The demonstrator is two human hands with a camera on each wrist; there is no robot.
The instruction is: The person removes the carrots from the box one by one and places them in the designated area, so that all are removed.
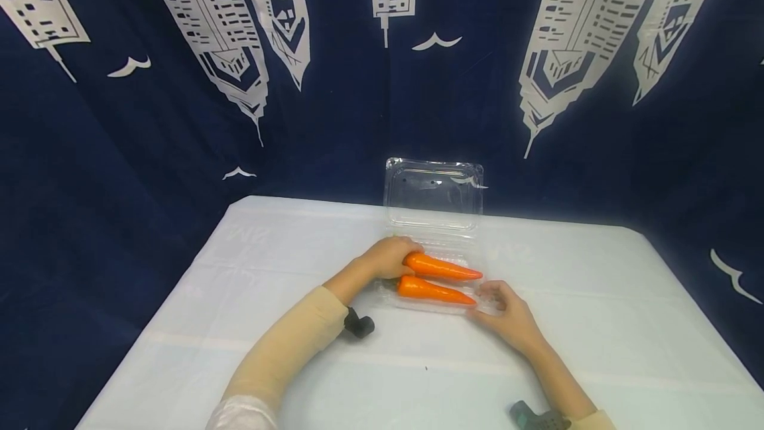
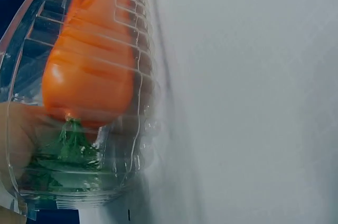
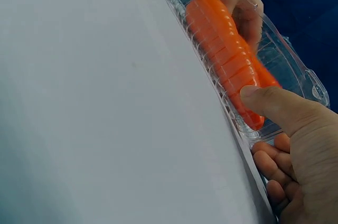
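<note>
A clear plastic clamshell container stands with its lid raised at the back. Two orange carrots lie side by side in it, tips to the right: a far carrot and a near carrot. My left hand reaches in from the left and grips the thick end of the far one. At the right front corner, my right hand holds the container, its thumb along the front wall by the near carrot's tip. Green leaves show through the plastic in the left wrist view.
The container is on a white-covered table. Behind it hangs a dark blue cloth printed with white buildings and birds. Dark wrist devices sit by both forearms.
</note>
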